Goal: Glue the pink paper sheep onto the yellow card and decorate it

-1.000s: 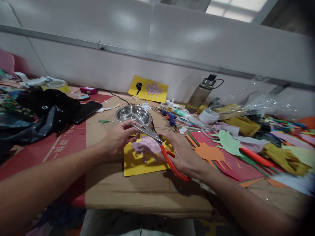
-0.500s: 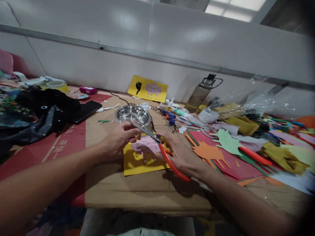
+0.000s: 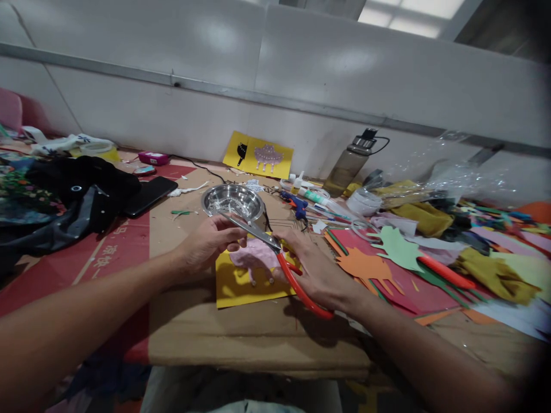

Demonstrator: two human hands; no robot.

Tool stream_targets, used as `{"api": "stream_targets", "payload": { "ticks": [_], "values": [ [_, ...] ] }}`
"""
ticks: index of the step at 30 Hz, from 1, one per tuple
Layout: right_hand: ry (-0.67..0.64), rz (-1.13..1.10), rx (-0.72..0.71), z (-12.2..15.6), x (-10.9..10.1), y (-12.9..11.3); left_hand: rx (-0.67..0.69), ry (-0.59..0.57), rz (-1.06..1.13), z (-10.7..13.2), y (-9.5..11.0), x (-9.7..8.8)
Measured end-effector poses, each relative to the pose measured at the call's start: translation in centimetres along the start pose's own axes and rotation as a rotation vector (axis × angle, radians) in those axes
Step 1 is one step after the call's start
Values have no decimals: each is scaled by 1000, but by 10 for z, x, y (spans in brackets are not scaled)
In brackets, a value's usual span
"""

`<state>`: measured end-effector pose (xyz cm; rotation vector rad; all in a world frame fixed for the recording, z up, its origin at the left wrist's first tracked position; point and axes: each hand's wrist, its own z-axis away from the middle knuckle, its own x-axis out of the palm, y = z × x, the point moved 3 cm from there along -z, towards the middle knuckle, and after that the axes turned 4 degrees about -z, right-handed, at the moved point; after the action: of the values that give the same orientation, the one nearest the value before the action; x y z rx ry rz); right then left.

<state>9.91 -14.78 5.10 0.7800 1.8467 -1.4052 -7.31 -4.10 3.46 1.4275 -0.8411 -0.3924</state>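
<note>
My right hand (image 3: 316, 269) is closed on red-handled scissors (image 3: 297, 284), whose steel blades point up and left toward a metal bowl (image 3: 233, 200). My left hand (image 3: 210, 241) is pinched at the blade tips, on something too small to make out. Under both hands a pink cut-out shape (image 3: 257, 255) lies on a yellow sheet (image 3: 241, 287), which rests on brown cardboard (image 3: 241, 332).
Right of my hands lie orange (image 3: 365, 267) and green (image 3: 398, 248) paper cut-outs, fabric scraps and clear plastic. A water bottle (image 3: 350, 163), glue tubes and a blue glue gun (image 3: 297, 205) stand behind. A phone (image 3: 150, 195) and black bag (image 3: 73, 198) sit at left. A yellow card (image 3: 259, 155) leans on the wall.
Both hands and the scissors have barely shifted, a touch up and left. Nothing was picked up or let go.
</note>
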Motion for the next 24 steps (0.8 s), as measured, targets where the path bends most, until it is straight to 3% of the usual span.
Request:
{"api": "stream_targets", "payload": {
  "ticks": [9, 24],
  "values": [
    [-27, 3, 52, 2, -2, -5, 7, -38, -108, 0, 1, 0],
    [-16, -61, 29, 3, 1, -3, -23, -54, -5, 2, 5, 6]
  ]
}}
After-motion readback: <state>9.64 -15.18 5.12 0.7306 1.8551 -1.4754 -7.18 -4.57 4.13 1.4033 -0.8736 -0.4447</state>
